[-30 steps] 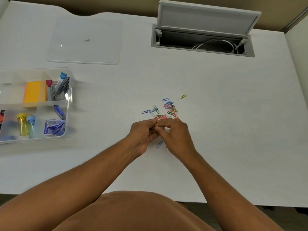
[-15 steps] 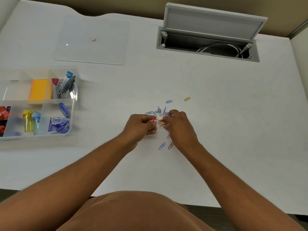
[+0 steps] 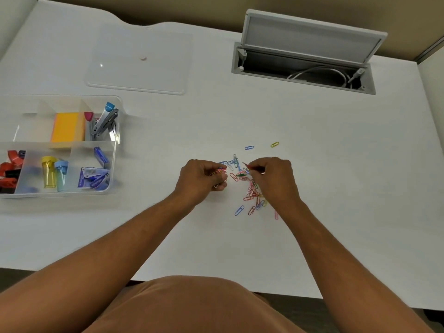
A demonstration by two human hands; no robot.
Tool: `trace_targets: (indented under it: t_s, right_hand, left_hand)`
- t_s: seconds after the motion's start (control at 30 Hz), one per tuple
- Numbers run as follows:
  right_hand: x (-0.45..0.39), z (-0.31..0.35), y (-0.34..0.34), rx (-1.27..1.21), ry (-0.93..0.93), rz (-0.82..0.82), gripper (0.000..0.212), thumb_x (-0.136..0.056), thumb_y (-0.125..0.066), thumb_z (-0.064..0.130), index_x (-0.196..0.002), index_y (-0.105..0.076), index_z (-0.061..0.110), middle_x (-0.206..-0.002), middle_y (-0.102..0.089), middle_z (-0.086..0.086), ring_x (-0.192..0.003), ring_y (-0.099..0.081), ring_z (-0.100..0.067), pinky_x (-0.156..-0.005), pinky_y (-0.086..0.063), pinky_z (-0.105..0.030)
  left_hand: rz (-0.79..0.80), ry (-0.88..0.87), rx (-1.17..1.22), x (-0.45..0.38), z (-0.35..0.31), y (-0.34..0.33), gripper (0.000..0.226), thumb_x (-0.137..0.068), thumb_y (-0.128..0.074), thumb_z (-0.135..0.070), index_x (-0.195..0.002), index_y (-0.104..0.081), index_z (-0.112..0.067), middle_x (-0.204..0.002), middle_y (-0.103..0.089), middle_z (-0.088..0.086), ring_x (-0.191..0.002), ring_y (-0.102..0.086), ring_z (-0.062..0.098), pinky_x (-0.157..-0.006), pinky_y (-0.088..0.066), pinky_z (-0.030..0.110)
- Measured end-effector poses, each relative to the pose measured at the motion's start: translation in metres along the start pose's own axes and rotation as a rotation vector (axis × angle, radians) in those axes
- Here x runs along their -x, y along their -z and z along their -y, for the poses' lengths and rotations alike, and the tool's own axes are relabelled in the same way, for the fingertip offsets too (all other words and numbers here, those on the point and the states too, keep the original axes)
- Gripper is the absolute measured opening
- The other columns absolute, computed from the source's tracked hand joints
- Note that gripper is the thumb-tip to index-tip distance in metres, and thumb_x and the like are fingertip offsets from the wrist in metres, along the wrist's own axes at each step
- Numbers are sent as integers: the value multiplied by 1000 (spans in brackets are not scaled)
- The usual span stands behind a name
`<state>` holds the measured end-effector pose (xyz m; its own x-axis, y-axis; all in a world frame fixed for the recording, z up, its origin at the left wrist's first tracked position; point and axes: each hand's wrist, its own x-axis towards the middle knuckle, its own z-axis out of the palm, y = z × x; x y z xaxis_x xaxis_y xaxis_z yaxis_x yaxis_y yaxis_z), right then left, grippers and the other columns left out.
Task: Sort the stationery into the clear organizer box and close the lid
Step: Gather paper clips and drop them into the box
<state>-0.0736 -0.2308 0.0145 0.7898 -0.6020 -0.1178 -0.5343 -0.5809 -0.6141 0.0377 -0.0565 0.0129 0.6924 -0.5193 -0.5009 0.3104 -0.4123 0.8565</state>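
Note:
Several coloured paper clips (image 3: 249, 191) lie scattered on the white table in the middle. My left hand (image 3: 201, 180) is curled round a small bunch of clips at its fingertips. To the right of it, my right hand (image 3: 274, 179) pinches a clip just above the pile. A blue clip (image 3: 249, 147) and a yellow clip (image 3: 274, 144) lie apart, farther back. The clear organizer box (image 3: 115, 150) stands open at the left with a stapler, orange sticky notes, staple boxes and other stationery in its compartments. Its clear lid (image 3: 139, 75) lies flat behind it.
An open grey cable hatch (image 3: 305, 68) with white cables inside is set into the table at the back right. The table's front edge (image 3: 216, 282) runs close to my body.
My hands have drawn apart, the left to the left with its bunch of clips, the right to the right. More of the clip pile shows between and below them.

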Motion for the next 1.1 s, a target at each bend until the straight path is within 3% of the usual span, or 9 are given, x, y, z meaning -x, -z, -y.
trace_targets:
  t_s: [0.07,0.2,0.3,0.43,0.57,0.87,0.97,1.1]
  right_hand:
    - [-1,3,3,-248,-171,16,19,-82,-84,14,-100,-83,18,-92,-80,4,-85,-76,-7,-86,-60,-28]
    - [5,19,1,-934,-452,120,23,-77,-85,0,-99,-80,5,-94,-80,-14,-89,-78,-27,-87,-63,-35]
    - [8,46,-16,-1090,-472,244,20,-80,-81,-1,-100,-79,0,-101,-77,-21,-93,-76,-29,-82,-62,-29]
    - [-2,102,-46,-1169,-443,353,28,-72,-83,5,-99,-79,0,-100,-77,-18,-92,-76,-26,-80,-60,-26]
    - [-23,167,-77,-1195,-376,451,28,-69,-84,8,-96,-81,3,-100,-78,-15,-92,-76,-25,-80,-60,-25]
    - [-70,325,-166,-1076,-236,606,20,-83,-78,-3,-102,-78,2,-98,-79,-14,-87,-77,-22,-75,-60,-24]
    - [-83,371,-198,-971,-180,615,24,-81,-81,-3,-104,-77,-1,-96,-79,-16,-86,-78,-25,-73,-61,-25]
    - [-98,415,-240,-684,-28,563,20,-79,-83,-3,-97,-79,5,-89,-80,-11,-79,-79,-23,-71,-63,-27]
  left_hand:
    - [9,16,115,2,-3,10,22,-89,-77,-2,-111,-76,-1,-86,-78,17,-71,-75,23,-82,-64,35]
    - [-13,11,286,9,-7,40,23,-91,-75,-1,-113,-73,4,-83,-73,15,-72,-70,26,-87,-63,38]
    - [-34,-2,373,16,-9,71,22,-91,-75,-1,-113,-72,5,-88,-73,17,-74,-70,25,-81,-63,32]
    - [-85,-4,414,22,-9,121,21,-91,-75,-1,-112,-74,0,-93,-78,18,-78,-76,23,-75,-61,25]
    - [-159,-13,442,25,-7,180,23,-92,-74,-4,-115,-74,-4,-97,-80,13,-90,-79,27,-79,-62,29]
    - [-337,-95,645,23,0,339,16,-92,-73,-1,-108,-74,-2,-96,-78,13,-89,-76,25,-79,-61,26]
    - [-452,-92,531,15,5,387,23,-92,-73,-3,-115,-73,1,-100,-79,16,-90,-78,26,-76,-62,26]
    - [-514,-56,321,-4,10,431,22,-91,-75,-2,-113,-75,0,-101,-77,18,-92,-78,31,-87,-64,35]
